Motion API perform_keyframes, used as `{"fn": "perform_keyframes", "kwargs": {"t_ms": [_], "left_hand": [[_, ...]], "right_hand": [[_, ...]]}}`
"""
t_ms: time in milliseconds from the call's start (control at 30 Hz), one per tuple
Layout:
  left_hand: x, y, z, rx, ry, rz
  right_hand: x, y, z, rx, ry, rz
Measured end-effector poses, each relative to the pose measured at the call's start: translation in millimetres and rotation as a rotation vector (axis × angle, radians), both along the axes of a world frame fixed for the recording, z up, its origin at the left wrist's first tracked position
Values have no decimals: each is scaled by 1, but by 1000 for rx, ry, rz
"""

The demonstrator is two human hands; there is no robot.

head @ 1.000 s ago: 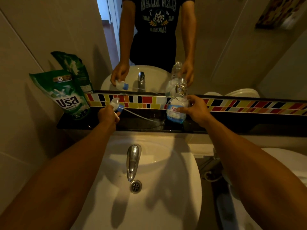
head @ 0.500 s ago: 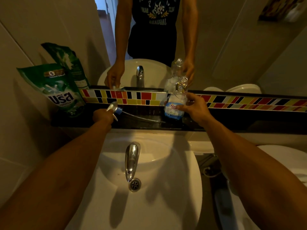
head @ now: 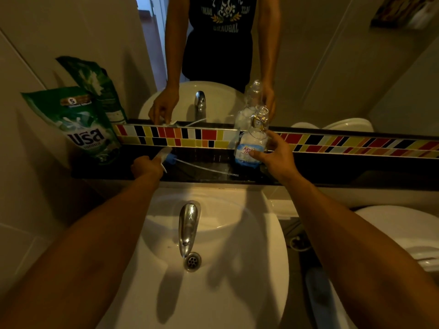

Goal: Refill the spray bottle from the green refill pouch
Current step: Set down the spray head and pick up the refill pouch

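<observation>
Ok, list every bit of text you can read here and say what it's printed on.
"5": brown band near the top of the green refill pouch.
"King's S...": label of the clear plastic spray bottle; the right hand hides the rest.
Pouch's large white brand lettering: non-Latin script, unreadable.
Shirt print in the mirror: reversed, blurred.

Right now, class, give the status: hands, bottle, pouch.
Left hand laying spray head on ledge. Right hand gripping open spray bottle. Green refill pouch untouched, nothing blocking.

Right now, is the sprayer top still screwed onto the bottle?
No, the bottle in the right hand has an open neck, and the sprayer top with its tube lies on the dark shelf under the left hand.
</observation>
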State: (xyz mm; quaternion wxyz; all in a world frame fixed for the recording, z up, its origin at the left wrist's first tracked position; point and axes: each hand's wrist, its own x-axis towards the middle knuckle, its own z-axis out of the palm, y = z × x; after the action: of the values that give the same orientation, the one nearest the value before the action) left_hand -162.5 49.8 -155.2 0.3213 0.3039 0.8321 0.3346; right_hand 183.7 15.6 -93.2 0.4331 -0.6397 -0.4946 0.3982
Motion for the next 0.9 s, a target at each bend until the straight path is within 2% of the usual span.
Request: {"fn": "perform_keyframes", "kwargs": {"t_ms": [200, 333, 433, 567, 733, 900], "left_hand": [[5, -11, 9, 30, -9, 1], [7, -24, 24, 68, 57, -23], [3, -40, 38, 133, 151, -103], [-10, -62, 54, 210, 253, -154], [-33, -92, 84, 287, 235, -111], [-74, -114, 108, 333, 204, -36]], "right_hand": [[-11, -18, -2, 37, -63, -170], [-28, -37, 2, 174, -161, -358], [-44, -50, 4, 229, -103, -386], [-74, -60, 6, 238, -123, -222], [-121, -59, 13, 202, -139, 31], [-170, -50, 28, 182, -149, 178]]}}
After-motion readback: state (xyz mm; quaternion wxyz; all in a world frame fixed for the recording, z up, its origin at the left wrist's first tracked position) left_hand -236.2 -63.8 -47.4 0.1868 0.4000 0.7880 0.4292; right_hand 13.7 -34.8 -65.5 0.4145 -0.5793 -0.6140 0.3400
